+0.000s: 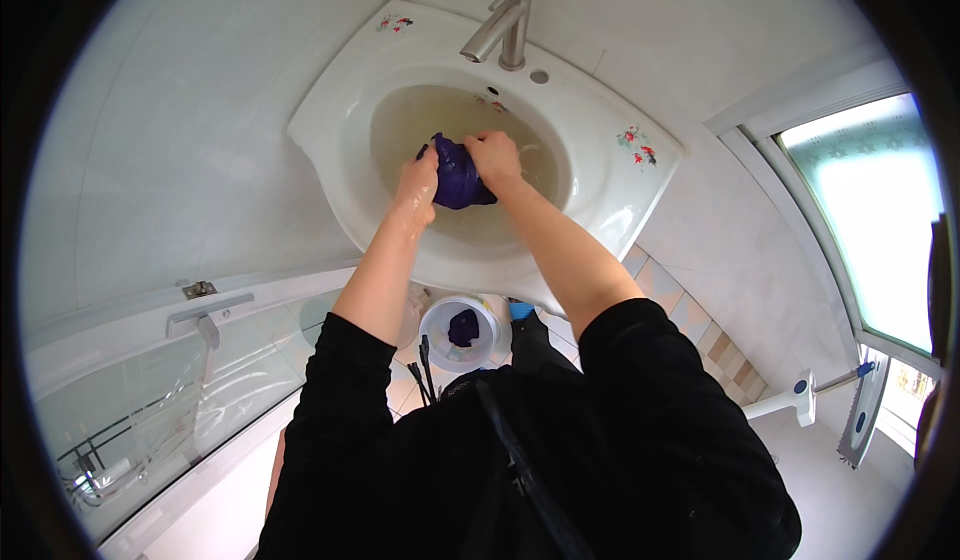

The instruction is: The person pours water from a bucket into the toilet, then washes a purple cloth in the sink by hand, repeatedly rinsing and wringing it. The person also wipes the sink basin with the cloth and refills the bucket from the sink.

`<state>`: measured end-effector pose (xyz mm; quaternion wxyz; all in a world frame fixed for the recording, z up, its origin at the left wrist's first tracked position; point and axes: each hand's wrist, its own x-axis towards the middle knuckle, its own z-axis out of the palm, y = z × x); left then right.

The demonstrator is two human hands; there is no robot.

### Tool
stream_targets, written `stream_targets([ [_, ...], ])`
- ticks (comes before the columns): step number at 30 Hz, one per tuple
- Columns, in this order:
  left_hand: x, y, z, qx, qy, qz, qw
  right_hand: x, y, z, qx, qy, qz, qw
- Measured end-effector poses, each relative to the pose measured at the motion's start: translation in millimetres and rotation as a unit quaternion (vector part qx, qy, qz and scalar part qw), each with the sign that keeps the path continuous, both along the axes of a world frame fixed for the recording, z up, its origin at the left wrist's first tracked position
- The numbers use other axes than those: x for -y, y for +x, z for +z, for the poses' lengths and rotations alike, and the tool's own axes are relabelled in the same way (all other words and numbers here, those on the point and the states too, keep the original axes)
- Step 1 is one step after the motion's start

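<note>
Left hand [419,182] and right hand [497,162] are clamped on opposite sides of a dark purple cloth [458,177] positioned over the white sink [602,188], which contains cloudy water [405,125], on the person's side of the metal faucet [514,28].

Bathroom, apparently domestic. The setting is identified by a floral-decorated washbasin [605,175] with a metal tap [514,25], a glass panel [245,360], a frosted window [865,225] and floor tiles [663,285]
</note>
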<state>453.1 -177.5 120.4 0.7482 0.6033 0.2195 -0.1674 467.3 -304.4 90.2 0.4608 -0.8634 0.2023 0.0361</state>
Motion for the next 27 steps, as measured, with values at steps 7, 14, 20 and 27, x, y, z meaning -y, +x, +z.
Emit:
stream_targets([
  [7,1,1,49,0.048,0.005,0.006,0.999,64,12,61,0.304,-0.228,0.113,0.918],
  [14,-7,-3,55,0.122,-0.013,-0.013,0.992,142,-25,15,0.232,-0.448,0.131,0.853],
  [20,-12,-9,60,0.274,0.217,-0.08,0.934,126,-56,23,0.152,-0.457,0.117,0.869],
  [27,-16,-12,57,0.297,0.241,-0.069,0.921,113,40,33,0.224,-0.431,0.242,0.84],
])
